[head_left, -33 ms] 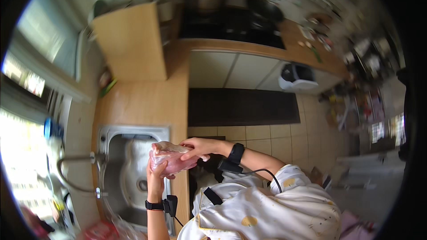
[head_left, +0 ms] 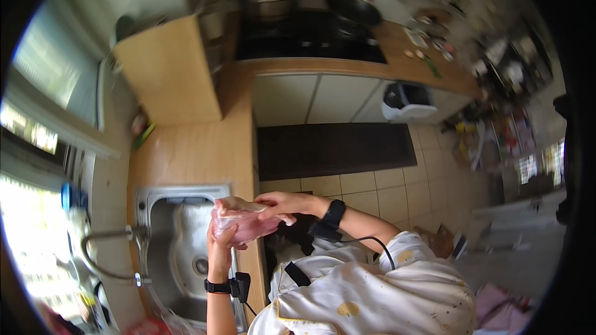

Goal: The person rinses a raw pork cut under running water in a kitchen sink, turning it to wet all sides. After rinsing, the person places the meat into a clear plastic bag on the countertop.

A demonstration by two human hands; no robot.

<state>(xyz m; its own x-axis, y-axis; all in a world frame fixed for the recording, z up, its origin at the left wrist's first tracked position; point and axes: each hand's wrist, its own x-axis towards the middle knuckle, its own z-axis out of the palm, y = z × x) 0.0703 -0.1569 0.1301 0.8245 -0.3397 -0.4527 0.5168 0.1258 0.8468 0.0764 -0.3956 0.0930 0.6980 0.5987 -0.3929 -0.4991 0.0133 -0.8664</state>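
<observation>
Over the right rim of the sink (head_left: 186, 188), I hold a piece of raw meat (head_left: 245, 222) up in both hands. It is pink, with paler skin or fat along its upper side and knobby ends, and its exact cut cannot be made out. My left hand (head_left: 220, 247) grips its lower left side, thumb across the front. From the right, my right hand (head_left: 276, 203) grasps the upper edge, fingers over the top. The far side of the meat and some fingertips are hidden. Both wrists wear black bands with small devices.
A curved tap (head_left: 105, 236) reaches over the sink from the left. Wooden counter (head_left: 186, 155) runs beyond it to a wooden board (head_left: 164, 74). On the hob stand a steel pot (head_left: 268, 0) and a wok (head_left: 352, 11). A dark mat (head_left: 335, 149) lies on the tiled floor.
The view has shifted slightly, so the stove and board appear farther left and the sink lower. Both hands keep their hold on the meat, which looks almost the same.
</observation>
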